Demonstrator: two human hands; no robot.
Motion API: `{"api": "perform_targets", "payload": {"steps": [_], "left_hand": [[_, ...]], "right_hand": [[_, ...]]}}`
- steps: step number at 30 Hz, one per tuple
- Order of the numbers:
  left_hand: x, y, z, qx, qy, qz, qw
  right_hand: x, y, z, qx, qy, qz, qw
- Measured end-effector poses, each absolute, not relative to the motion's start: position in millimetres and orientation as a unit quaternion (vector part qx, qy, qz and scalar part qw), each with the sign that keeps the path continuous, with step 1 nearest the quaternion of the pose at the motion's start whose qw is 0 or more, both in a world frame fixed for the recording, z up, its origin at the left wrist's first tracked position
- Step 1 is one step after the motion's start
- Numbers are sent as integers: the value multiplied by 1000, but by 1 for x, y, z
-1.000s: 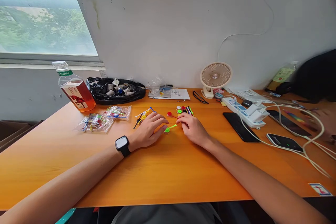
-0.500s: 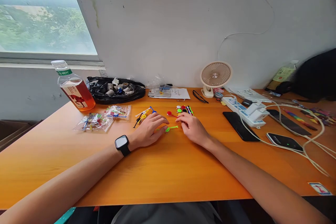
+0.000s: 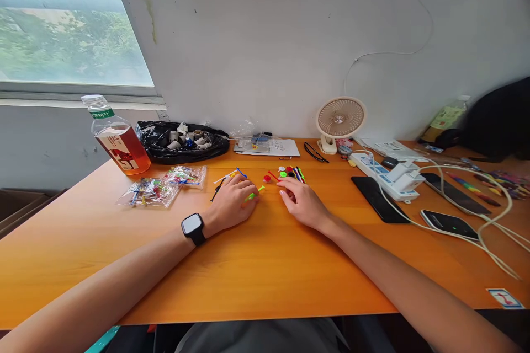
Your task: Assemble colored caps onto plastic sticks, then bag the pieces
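Observation:
My left hand [image 3: 235,198], with a black watch on its wrist, curls over a small lime-green plastic stick [image 3: 260,189]. Its fingers partly hide the green piece. Beside it lie black [image 3: 216,192], white and blue sticks, partly covered by the hand. My right hand [image 3: 304,202] is closed with a thin red plastic stick [image 3: 273,176] at its fingertips. A loose red disc [image 3: 267,178] lies just left of those fingertips. Behind the right hand are several coloured discs, among them a green disc [image 3: 283,174], and a row of coloured sticks [image 3: 300,175].
Clear bags of plastic pieces [image 3: 151,192] lie at left by a tea bottle [image 3: 122,149]. A black bag [image 3: 157,150] and a small fan [image 3: 340,118] stand along the wall. Phones [image 3: 449,223], a power strip [image 3: 383,176] and loose cables crowd the right.
My left hand has drawn the green piece leftward and its fingers have curled over it. The red disc now lies apart from the red stick at my right fingertips.

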State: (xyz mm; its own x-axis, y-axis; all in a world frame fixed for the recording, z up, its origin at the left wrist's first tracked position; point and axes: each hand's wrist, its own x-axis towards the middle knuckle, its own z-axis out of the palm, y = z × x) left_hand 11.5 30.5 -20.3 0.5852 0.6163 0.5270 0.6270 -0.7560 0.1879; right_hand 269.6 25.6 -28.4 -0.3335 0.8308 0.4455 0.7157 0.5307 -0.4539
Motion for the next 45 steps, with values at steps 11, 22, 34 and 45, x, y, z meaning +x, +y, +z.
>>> {"api": "perform_targets", "payload": {"steps": [11,22,34,45], "left_hand": [[13,28,-24,-935,-225,-263,-74],[14,27,-26,-919,-278,-258,-108],[10,27,-33,-905,-309,-271,-107],[14,24,-25,-911,-277,-286,-108]], "right_hand": [[269,26,-30,-461,-817,99,331],[269,25,-30,-446,-826,112,326],[267,24,-24,-434,-827,115,340],[262,4,-2,-385,-842,138,353]]}}
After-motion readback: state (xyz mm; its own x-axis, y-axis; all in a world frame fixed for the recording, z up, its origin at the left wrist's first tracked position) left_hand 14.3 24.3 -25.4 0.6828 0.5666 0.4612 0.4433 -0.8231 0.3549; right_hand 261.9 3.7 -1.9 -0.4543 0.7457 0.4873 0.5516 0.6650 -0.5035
